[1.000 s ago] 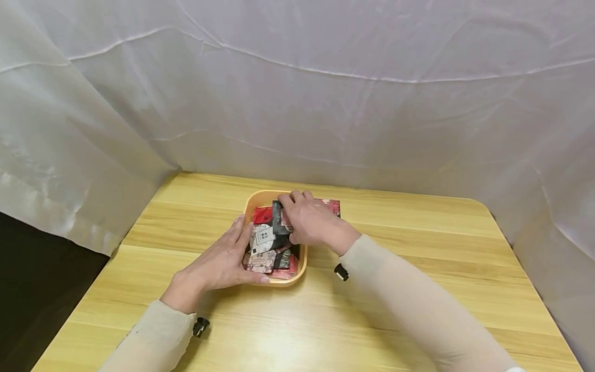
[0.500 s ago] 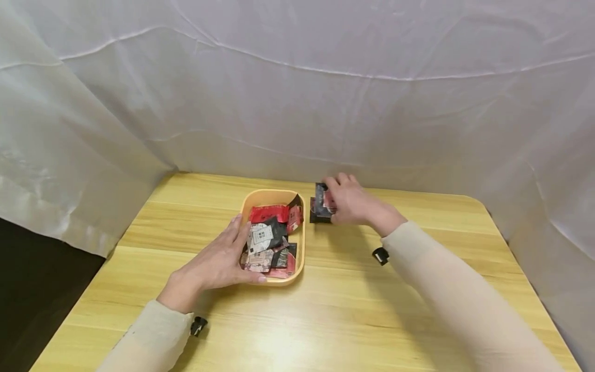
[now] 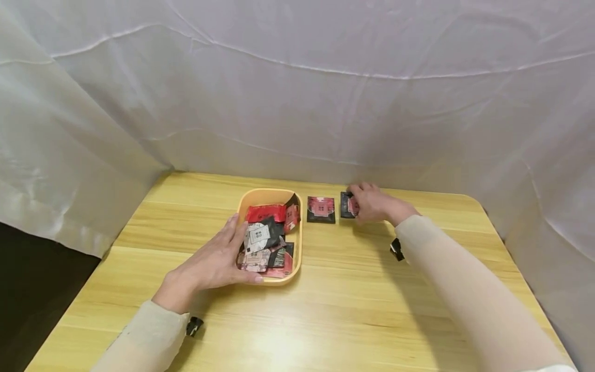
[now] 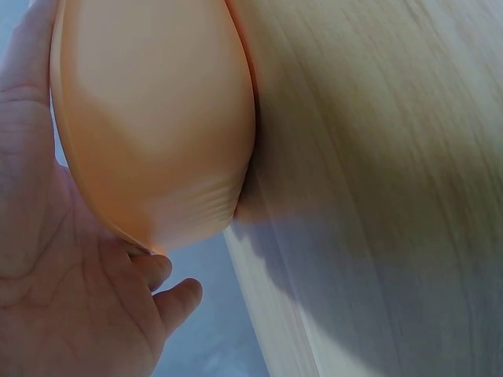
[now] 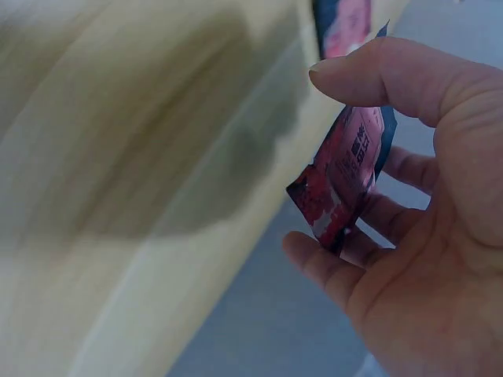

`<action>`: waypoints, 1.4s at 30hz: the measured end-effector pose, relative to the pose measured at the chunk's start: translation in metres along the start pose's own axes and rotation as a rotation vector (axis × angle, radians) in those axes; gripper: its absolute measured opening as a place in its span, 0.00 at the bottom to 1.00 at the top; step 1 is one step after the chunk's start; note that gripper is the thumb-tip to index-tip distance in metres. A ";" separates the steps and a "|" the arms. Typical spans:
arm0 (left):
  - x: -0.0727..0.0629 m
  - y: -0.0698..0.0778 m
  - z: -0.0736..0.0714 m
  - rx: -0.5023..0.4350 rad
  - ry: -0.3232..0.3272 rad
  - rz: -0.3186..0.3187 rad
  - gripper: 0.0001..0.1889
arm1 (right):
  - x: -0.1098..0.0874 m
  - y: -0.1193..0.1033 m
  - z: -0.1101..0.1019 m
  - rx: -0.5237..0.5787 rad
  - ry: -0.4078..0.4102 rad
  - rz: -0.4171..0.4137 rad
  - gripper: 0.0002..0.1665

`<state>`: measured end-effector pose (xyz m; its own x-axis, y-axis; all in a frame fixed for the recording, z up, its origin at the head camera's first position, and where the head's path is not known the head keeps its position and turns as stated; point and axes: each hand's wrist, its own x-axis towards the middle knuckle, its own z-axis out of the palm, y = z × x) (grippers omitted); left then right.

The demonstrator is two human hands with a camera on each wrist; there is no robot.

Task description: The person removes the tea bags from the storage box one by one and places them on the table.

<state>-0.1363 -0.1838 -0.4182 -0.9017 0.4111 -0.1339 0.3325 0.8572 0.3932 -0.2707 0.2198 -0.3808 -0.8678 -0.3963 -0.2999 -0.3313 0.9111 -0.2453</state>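
My left hand (image 3: 209, 263) rests against the near-left corner of a yellow-orange plastic basket (image 3: 299, 248), fingers extended along its left side and thumb along the near rim. In the left wrist view, the palm lies beside the basket's smooth outer wall (image 4: 157, 102). My right hand (image 3: 376, 204) pinches a black and red sachet (image 5: 346, 169) between thumb and fingers, close over the far part of the table. Just to the left, a similar black and red sachet (image 3: 321, 209) lies flat between the basket and this hand.
Several mixed sachets fill the basket, among them a bright red sachet (image 3: 266, 213) and a black and white sachet (image 3: 260, 235). The wooden table (image 3: 325, 310) meets pale hanging cloth (image 3: 325, 103) along its far edge.
My right hand has lifted a sachet out of the basket and carried it right, beyond the sachet now uncovered on the table. The left hand has stayed at the basket.
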 end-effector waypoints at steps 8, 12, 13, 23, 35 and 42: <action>-0.004 0.000 -0.001 0.010 -0.005 -0.003 0.77 | 0.012 0.010 0.009 0.005 -0.066 0.025 0.59; -0.006 0.000 -0.001 0.011 -0.003 0.003 0.77 | 0.017 0.011 0.012 -0.009 -0.084 0.020 0.58; -0.006 0.000 -0.001 0.011 -0.002 0.004 0.77 | 0.019 0.011 0.013 -0.011 -0.088 0.020 0.58; -0.011 -0.001 -0.002 0.011 -0.003 0.004 0.77 | 0.026 0.007 0.015 -0.013 -0.139 0.038 0.58; -0.013 0.001 -0.001 -0.004 -0.001 0.005 0.76 | 0.027 0.001 0.012 -0.027 -0.171 0.049 0.59; -0.013 0.002 0.000 -0.004 -0.006 0.003 0.77 | 0.027 0.001 0.012 -0.035 -0.183 0.051 0.60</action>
<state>-0.1243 -0.1877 -0.4158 -0.8989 0.4158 -0.1384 0.3342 0.8547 0.3972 -0.2899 0.2084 -0.4002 -0.8027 -0.3607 -0.4749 -0.3040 0.9326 -0.1945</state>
